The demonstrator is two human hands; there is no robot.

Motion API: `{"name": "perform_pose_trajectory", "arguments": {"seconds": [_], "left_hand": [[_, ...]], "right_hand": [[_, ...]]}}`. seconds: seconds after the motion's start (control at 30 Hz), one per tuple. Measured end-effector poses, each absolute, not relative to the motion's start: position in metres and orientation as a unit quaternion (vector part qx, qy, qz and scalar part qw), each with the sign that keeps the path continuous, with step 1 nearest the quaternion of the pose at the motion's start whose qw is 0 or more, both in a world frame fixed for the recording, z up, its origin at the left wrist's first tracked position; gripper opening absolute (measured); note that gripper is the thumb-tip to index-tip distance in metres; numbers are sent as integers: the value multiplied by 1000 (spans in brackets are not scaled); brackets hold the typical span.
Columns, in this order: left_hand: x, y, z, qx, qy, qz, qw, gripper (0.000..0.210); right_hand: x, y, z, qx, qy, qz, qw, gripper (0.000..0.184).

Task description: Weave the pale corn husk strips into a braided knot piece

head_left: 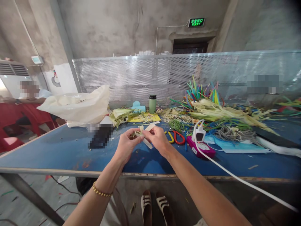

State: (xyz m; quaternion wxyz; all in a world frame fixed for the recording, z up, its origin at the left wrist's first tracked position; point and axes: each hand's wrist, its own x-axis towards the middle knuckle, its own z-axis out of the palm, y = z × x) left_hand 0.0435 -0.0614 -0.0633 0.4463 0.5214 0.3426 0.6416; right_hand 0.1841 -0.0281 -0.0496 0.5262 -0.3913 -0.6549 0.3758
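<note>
Hands both pinch pale strips above the blue table; the lit sign reads "安全出口 EXIT".

Has a strip between left hand and right hand above the table; has a plastic bag at left, a bottle behind, before a screen, perhaps scissors just right, then a socket block before husks.

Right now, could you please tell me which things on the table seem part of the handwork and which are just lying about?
Seemingly part of the work:
pale strips, held in the left hand and right hand
pale husk-like leaves, similar in colour

Apparently just lying about:
green bottle
purple power strip
blue face mask
whitish bag
</note>
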Motion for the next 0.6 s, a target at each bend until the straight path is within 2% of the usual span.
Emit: {"name": "perform_pose_trajectory", "arguments": {"seconds": [0.13, 0.43, 0.6], "left_hand": [[43, -60, -64, 515, 332, 652, 446, 35], [41, -56, -62, 437, 299, 660, 533, 32], [38, -52, -63, 380, 310, 698, 522, 36]], "right_hand": [[183, -36, -42, -382, -645, 419, 513, 27], [183, -37, -44, -380, -662, 414, 495, 28], [186, -36, -44, -396, -695, 391, 455, 22]]}}
